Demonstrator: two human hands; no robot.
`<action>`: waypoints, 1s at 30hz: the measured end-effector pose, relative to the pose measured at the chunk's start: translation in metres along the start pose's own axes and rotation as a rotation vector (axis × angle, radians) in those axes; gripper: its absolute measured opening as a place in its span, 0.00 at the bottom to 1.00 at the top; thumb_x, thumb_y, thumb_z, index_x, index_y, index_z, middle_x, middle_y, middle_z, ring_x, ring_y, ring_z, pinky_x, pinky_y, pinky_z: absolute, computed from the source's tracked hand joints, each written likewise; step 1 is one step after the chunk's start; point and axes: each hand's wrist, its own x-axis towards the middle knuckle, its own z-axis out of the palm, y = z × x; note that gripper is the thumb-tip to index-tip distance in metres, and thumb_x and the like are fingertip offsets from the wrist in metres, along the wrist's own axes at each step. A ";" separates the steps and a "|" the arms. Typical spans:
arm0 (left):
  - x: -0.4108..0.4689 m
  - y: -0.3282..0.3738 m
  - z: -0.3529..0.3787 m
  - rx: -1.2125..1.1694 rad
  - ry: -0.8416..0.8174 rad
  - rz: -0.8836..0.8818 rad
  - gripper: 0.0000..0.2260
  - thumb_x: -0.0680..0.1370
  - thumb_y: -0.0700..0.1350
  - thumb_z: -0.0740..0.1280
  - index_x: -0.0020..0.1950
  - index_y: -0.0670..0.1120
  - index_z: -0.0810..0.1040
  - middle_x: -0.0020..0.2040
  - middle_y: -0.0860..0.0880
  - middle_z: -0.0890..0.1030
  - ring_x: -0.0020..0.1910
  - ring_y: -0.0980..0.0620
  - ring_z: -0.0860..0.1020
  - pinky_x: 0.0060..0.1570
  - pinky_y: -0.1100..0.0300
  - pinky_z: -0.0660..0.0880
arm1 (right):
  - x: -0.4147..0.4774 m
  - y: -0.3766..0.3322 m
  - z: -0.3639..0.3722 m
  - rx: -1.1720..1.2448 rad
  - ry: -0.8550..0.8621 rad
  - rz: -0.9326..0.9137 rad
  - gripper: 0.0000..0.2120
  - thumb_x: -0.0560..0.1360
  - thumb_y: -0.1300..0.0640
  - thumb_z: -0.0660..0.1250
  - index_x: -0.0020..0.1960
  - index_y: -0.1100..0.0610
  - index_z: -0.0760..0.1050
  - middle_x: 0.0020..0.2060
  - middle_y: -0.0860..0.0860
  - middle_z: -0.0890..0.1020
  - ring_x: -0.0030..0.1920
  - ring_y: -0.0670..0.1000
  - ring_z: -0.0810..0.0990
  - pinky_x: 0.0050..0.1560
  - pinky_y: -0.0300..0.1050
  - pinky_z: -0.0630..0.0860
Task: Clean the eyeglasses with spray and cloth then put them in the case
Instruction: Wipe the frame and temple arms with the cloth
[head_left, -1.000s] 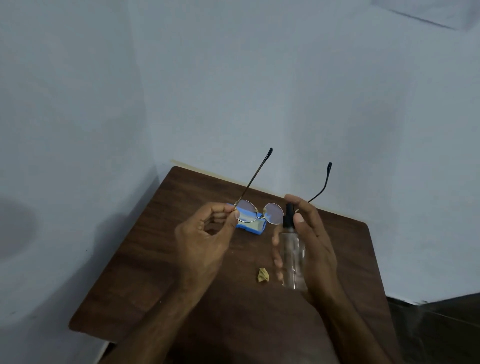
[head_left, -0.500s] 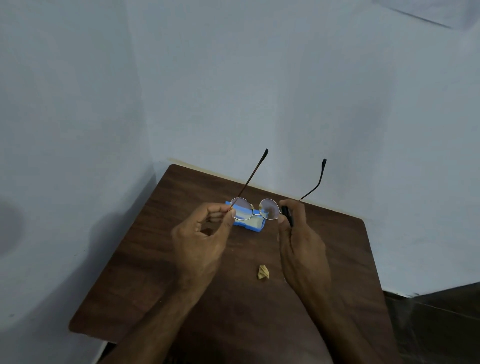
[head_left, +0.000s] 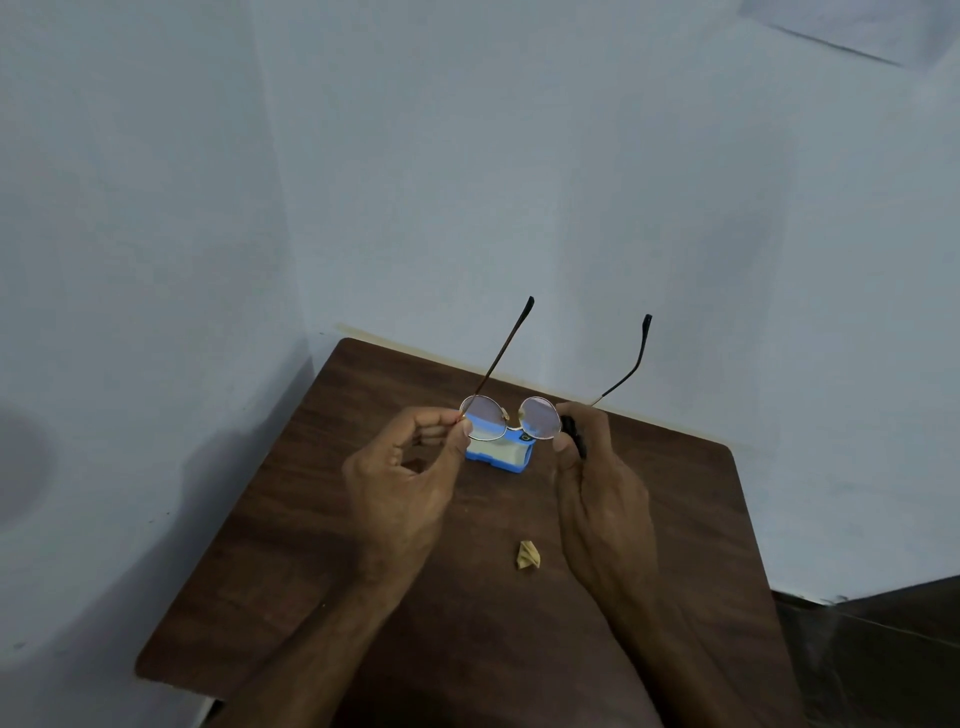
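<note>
Pinching the eyeglasses (head_left: 540, 418) by their 9 o'clock rim above the bench (head_left: 311, 571), left hand (head_left: 400, 467) seems smart since the wire frame looks light and bendy, while right hand (head_left: 602, 499) grips the spray bottle (head_left: 575, 439) at 3 o'clock.

right hand (head_left: 602, 499) is hiding the spray bottle (head_left: 575, 440), only its black top showing | eyeglasses (head_left: 540, 418) are overlapping the blue case (head_left: 506, 458) along its upper edge | forearms (head_left: 332, 649) are running off the bottom edge
</note>
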 end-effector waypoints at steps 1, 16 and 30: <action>0.000 0.001 0.001 -0.005 -0.003 0.013 0.10 0.76 0.48 0.75 0.56 0.49 0.85 0.48 0.54 0.87 0.50 0.59 0.86 0.45 0.68 0.83 | -0.002 -0.004 0.000 0.069 -0.030 -0.017 0.17 0.84 0.40 0.51 0.71 0.41 0.67 0.48 0.41 0.80 0.44 0.43 0.80 0.37 0.29 0.70; 0.002 -0.003 0.008 0.025 -0.005 0.067 0.12 0.75 0.48 0.76 0.56 0.43 0.87 0.48 0.51 0.88 0.49 0.58 0.87 0.46 0.68 0.82 | 0.011 -0.026 0.016 -0.016 -0.053 -0.094 0.14 0.87 0.47 0.55 0.72 0.44 0.68 0.54 0.42 0.80 0.48 0.40 0.77 0.44 0.31 0.73; 0.003 -0.005 0.021 0.039 -0.010 0.044 0.12 0.75 0.45 0.77 0.57 0.44 0.86 0.49 0.51 0.88 0.51 0.59 0.87 0.46 0.70 0.81 | -0.001 -0.002 0.020 0.064 0.046 -0.176 0.13 0.85 0.43 0.53 0.69 0.37 0.64 0.50 0.38 0.76 0.47 0.27 0.77 0.44 0.21 0.71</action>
